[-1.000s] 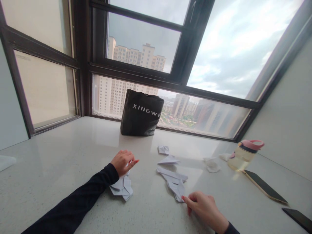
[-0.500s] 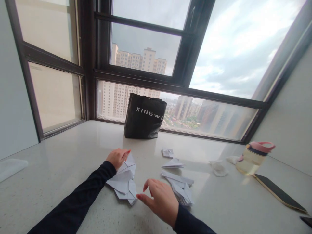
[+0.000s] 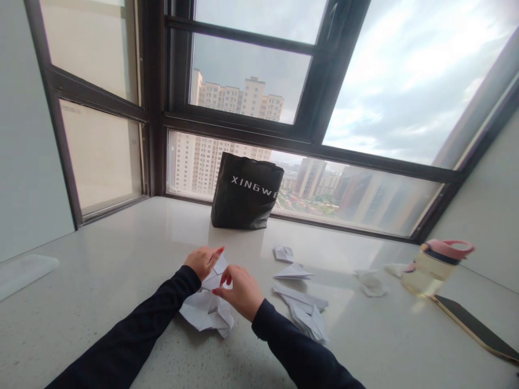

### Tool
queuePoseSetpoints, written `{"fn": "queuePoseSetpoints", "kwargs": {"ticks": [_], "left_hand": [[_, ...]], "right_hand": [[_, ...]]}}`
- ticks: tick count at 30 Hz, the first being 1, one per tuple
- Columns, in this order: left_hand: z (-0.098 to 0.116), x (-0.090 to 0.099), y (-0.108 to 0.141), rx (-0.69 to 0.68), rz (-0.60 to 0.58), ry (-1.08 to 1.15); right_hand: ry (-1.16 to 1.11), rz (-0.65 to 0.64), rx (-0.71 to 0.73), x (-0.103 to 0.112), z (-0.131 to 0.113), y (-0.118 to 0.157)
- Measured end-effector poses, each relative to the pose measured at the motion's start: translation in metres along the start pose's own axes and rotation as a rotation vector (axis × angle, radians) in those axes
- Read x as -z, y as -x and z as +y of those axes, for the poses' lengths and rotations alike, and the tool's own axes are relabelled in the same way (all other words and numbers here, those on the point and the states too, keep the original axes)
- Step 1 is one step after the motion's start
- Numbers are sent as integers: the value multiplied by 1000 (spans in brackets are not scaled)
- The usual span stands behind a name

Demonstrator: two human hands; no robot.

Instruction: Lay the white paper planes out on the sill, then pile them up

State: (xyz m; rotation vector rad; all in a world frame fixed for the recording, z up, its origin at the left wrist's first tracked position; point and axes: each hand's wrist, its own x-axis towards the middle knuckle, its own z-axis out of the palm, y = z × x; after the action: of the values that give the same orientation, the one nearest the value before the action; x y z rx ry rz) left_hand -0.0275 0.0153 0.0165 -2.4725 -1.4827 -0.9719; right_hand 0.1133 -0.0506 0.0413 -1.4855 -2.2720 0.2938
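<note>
Folded white papers (image 3: 206, 313) lie in a loose pile on the pale speckled counter, below my hands. My left hand (image 3: 204, 261) is at the pile's far end, its fingers together on a folded white paper (image 3: 220, 266). Close beside it on the right, my right hand (image 3: 240, 289) has thumb and forefinger curled toward each other over the same paper; whether they pinch an edge is too small to tell. To the right lie a stack of folded papers (image 3: 306, 310), a pointed folded paper (image 3: 293, 272) and a small square one (image 3: 283, 253).
A black bag (image 3: 247, 194) stands by the window. At the right are crumpled tissue (image 3: 371, 283), a bottle with a pink lid (image 3: 432, 267) and a dark flat object (image 3: 476, 327). A whitish flat item (image 3: 28, 273) lies at far left.
My right hand has moved up and left from the near end of the pile to beside my left hand. The view has shifted slightly, and my left hand still rests on the paper.
</note>
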Motion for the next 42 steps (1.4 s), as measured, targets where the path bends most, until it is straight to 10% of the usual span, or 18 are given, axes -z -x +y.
{"fn": "queuePoseSetpoints", "kwargs": {"ticks": [9,23,30,36,42], "left_hand": [[4,3,1,28,24,72],[15,9,1,-88,1,336],[37,11,8,-85,14,415],[37,4,9,-153,-83,393],[29,-8,10,-210,-117,261]], "right_hand": [[69,-79,32,-10,-5,2],[-483,216,-42,71,45,-22],[-474,-47,-12,94,63,-21],[-336,170,-175,136,120,-15],[-193,29,-366,143,184,-6]]}}
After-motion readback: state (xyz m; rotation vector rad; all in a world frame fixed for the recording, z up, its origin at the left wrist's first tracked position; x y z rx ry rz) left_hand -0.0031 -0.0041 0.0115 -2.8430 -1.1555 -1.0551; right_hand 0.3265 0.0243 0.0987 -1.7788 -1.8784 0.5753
